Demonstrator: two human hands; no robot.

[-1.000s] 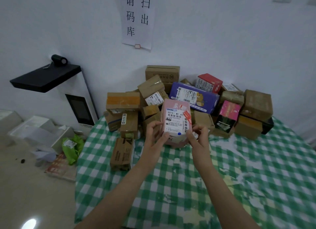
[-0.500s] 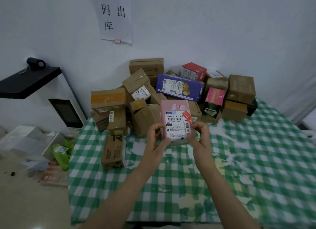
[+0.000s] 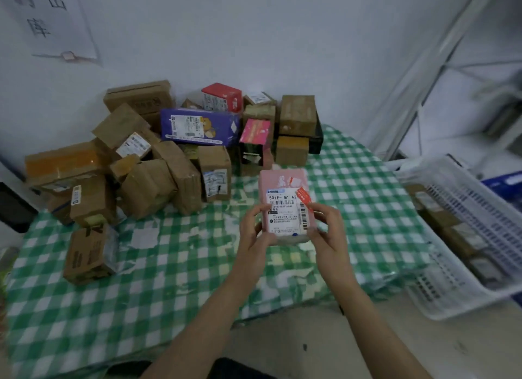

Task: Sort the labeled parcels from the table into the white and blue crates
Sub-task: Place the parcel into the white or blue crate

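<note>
Both hands hold a pink parcel upright above the tabletop, which is covered in a green and white checked cloth. The left hand curls its fingers round the parcel's lower left edge, and the right hand grips the lower right edge with thumb and fingers. The parcel's white label faces the camera and shows barcodes and the print "501E- M1". A heap of parcels, mostly brown cardboard, lies at the far side of the tabletop against the wall, with a purple box and a red box among them. To the right, beside the tabletop, stands a white crate with some brown parcels inside. Just behind it a corner of a blue crate shows. A paper notice hangs on the wall at upper left.
</note>
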